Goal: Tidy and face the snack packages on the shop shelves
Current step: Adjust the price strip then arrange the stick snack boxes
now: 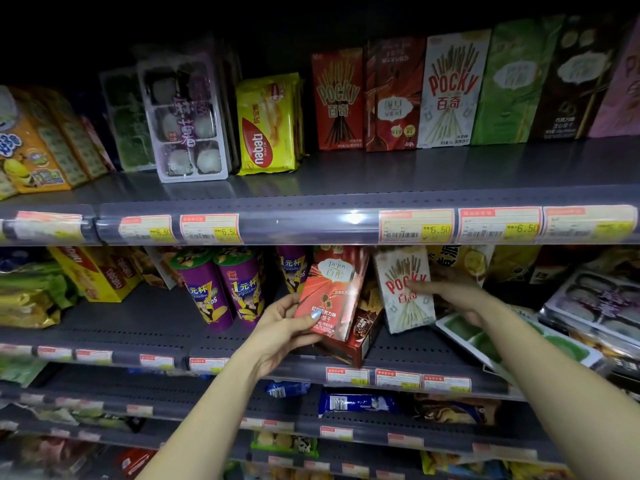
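Note:
On the middle shelf [145, 327], my left hand [284, 327] grips a red Pejoy biscuit box [329, 292] by its lower left corner, thumb on the front; the box tilts to the right. My right hand [453, 296] holds a white Pocky box [405, 289] from its right side, fingertips on the front; this box leans to the left. A dark brown box [360, 337] lies under the red one. On the upper shelf [415, 168] stand a red Pocky box [337, 98], an upside-down Pejoy box [393, 95] and a white Pocky box [450, 91].
Purple chip cups [221, 289] stand left of my hands. Mochi trays [502, 341] lie at the right, more mochi trays [187, 119] and a yellow Nabati pack [268, 124] above. Price labels line the shelf rails [311, 223]. Lower shelves hold loose packets.

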